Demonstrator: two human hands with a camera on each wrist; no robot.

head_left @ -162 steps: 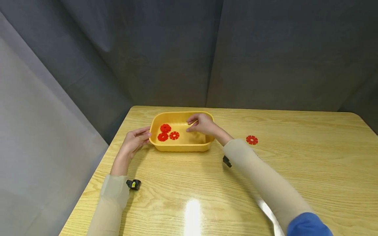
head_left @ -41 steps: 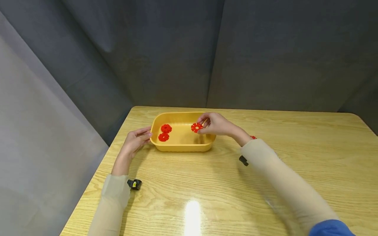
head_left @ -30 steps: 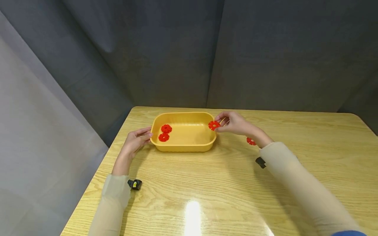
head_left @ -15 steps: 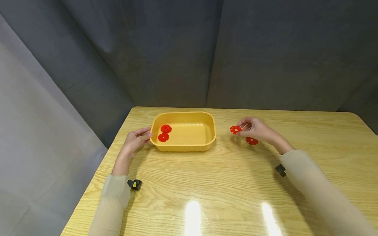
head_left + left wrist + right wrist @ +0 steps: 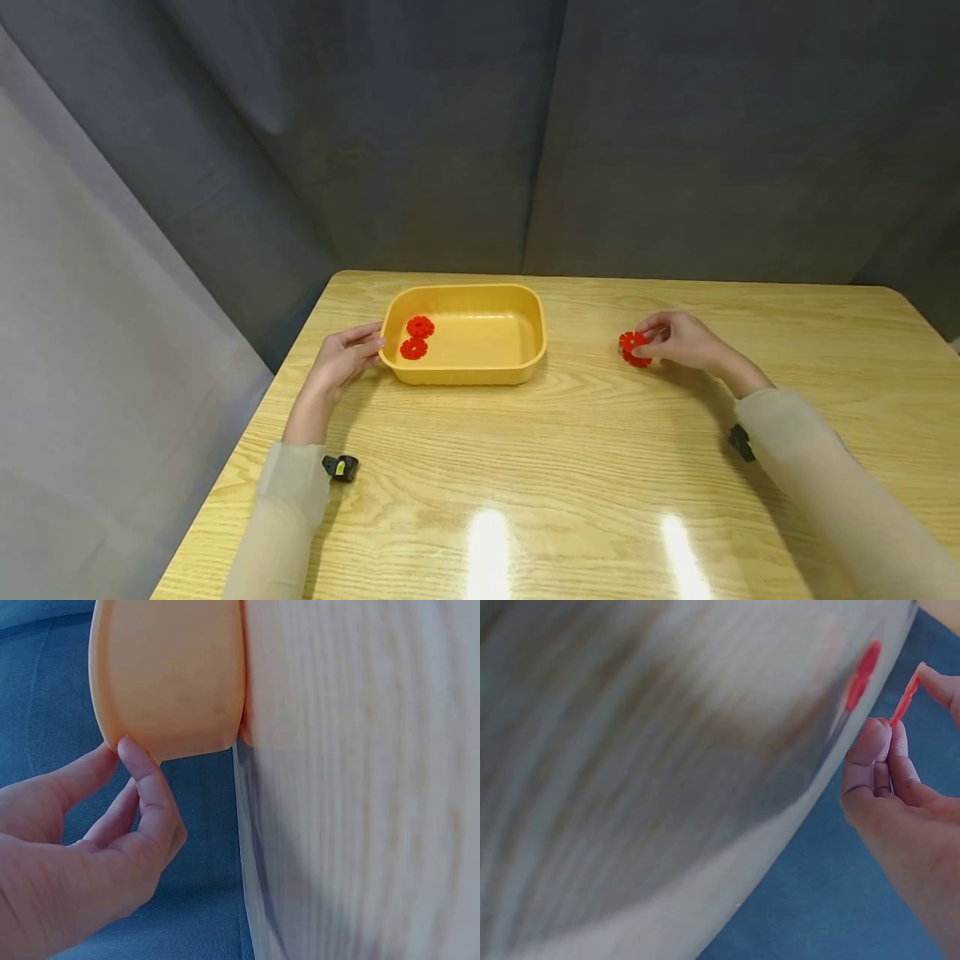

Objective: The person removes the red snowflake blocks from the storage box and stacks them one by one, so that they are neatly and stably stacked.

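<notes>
Nearest the viewer, the glossy wooden tabletop (image 5: 525, 467) is throwing back two bright glare patches, and both beige sleeves are reaching forward across its grain, each with a small black clip lying on the wood beside it. Beyond the tabletop's far edge a dark grey curtain (image 5: 525, 125) is closing off the room, with a paler grey panel (image 5: 82, 333) slanting down on the left. Since a second or so ago the right hand (image 5: 686, 342) has been carrying a red gear disc (image 5: 632, 340) out of the yellow tray (image 5: 517, 367), over its right rim and well to the right; now it is pinching that disc edge-on between thumb and curled fingers (image 5: 877, 746), just above a second red disc (image 5: 639, 361) lying flat on the wood, the two nearly touching. Five seconds back the tray was holding three discs; now two red discs (image 5: 417, 337) are lying side by side at its left end. The left hand (image 5: 341, 358) is staying where it was, its relaxed, nearly straight fingers (image 5: 146, 776) resting against the tray's left wall. Nothing is standing between the tray and the right hand; only bare wood is lying there.
</notes>
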